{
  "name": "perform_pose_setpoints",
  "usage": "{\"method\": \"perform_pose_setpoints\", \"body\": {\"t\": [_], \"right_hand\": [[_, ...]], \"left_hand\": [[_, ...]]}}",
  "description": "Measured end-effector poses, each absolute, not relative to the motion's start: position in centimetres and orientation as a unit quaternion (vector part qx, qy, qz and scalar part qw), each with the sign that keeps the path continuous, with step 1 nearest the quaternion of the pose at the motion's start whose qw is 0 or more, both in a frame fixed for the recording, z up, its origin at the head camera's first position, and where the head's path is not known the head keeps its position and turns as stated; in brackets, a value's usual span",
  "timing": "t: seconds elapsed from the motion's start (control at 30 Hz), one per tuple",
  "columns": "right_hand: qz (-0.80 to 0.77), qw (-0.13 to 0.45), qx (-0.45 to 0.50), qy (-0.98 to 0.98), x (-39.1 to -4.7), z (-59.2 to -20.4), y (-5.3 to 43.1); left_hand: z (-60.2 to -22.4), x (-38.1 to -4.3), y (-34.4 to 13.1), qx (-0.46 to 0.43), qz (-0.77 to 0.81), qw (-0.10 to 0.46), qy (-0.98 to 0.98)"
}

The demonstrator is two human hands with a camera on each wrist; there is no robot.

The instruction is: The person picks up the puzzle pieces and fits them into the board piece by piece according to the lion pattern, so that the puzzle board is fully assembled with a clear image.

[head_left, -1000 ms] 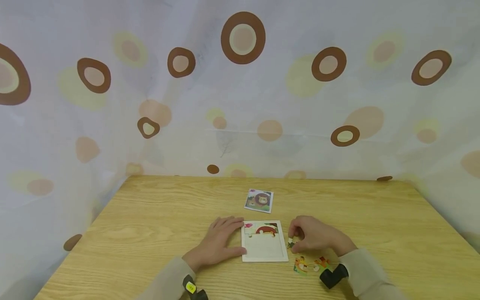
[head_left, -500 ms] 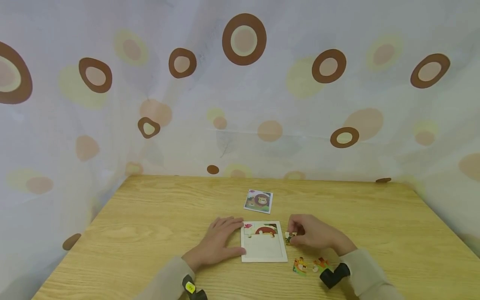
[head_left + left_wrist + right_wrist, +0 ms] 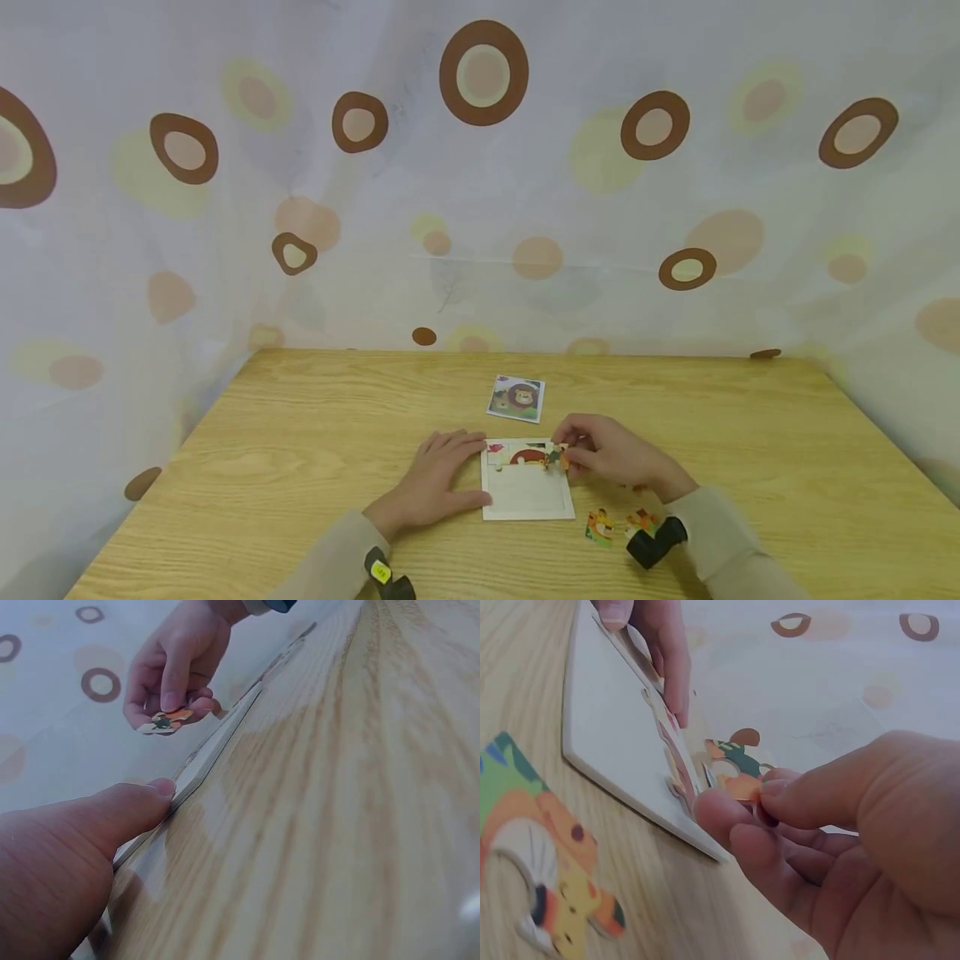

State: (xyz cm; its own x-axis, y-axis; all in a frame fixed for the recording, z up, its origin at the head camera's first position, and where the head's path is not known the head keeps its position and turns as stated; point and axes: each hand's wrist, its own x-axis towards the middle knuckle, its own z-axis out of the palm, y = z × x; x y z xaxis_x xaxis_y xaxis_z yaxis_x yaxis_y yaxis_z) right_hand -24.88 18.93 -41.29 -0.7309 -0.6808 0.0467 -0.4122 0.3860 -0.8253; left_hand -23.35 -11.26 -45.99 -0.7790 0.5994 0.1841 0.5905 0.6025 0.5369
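Observation:
My right hand (image 3: 615, 454) pinches a puzzle piece (image 3: 739, 769) between thumb and fingers. Green and orange show on the piece, which is held tilted above the upper right of the white puzzle tray (image 3: 528, 498). Along the tray's top edge sit puzzle pieces showing a pink shape and a dark red arc (image 3: 528, 457); its lower part is bare white. My left hand (image 3: 431, 479) lies at the tray's left side with fingers extended, its fingertips and thumb touching the rim. In the left wrist view, the thumb (image 3: 127, 810) rests on the tray's edge.
Loose puzzle pieces with animal drawings lie right of the tray, one (image 3: 599, 527) near its corner and another (image 3: 641, 522) by the right wrist. Behind the tray lies a lion picture card (image 3: 516, 399). A patterned curtain (image 3: 562, 208) borders the wooden table (image 3: 337, 417).
My right hand has lifted the puzzle piece from beside the tray and moved it left and away from me, over the tray's upper right. The left hand has stayed in place.

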Motion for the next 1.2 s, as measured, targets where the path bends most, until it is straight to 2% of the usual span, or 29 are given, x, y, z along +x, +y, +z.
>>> {"method": "perform_pose_setpoints", "body": {"t": [0.2,0.47,0.77,1.2], "right_hand": [[-0.45,0.158,-0.321,0.818,-25.1,-41.9,17.5],[-0.393,0.108,-0.343,0.846,-25.5,-42.9,15.7],[-0.37,0.109,-0.338,0.858,-25.5,-43.5,13.2],[-0.314,0.054,-0.335,0.887,-25.2,-43.5,11.4]], "left_hand": [[-46.0,-23.4,-11.2,0.332,0.296,0.008,0.896],[-46.1,-23.5,-11.0,0.329,0.301,0.012,0.895],[-46.3,-23.5,-11.1,0.333,0.298,0.007,0.895],[-46.2,-23.4,-11.2,0.331,0.305,0.005,0.893]]}}
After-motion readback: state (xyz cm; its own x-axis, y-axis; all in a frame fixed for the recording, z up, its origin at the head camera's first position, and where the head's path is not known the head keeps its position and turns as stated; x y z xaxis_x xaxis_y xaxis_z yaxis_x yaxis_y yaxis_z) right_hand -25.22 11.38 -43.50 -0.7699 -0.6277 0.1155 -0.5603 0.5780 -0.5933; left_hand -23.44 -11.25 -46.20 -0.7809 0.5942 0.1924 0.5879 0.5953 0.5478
